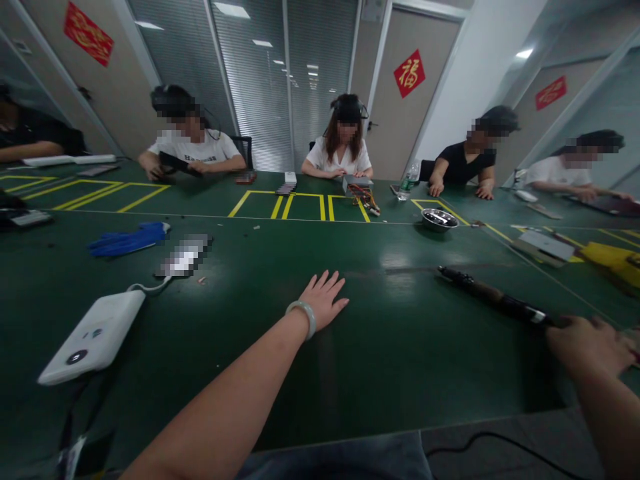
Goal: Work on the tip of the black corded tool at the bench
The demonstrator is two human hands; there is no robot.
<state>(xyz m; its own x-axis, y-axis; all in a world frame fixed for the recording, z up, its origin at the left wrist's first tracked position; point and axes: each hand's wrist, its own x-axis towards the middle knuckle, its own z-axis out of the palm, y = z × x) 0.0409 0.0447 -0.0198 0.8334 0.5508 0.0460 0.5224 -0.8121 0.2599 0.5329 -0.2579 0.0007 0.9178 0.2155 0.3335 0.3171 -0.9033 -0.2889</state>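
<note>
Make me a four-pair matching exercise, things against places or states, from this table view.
1. left hand wearing a pale bangle
2. slim black cylindrical tool
3. white rectangular device
4. shiny round metal bowl

A. beside yellow tape
B. palm down, fingers spread
C. joined to a white cable
D. one end at the right hand

Right pairs: 1-B, 2-D, 3-C, 4-A

Counter (390,380) dark green, marked with yellow lines (331,208). Long tool (490,293) black, dull brown mid-section, pale band. Bracelet (311,319) pale grey-green. Glove (130,241) blue. Power bank (107,327) white.
</note>
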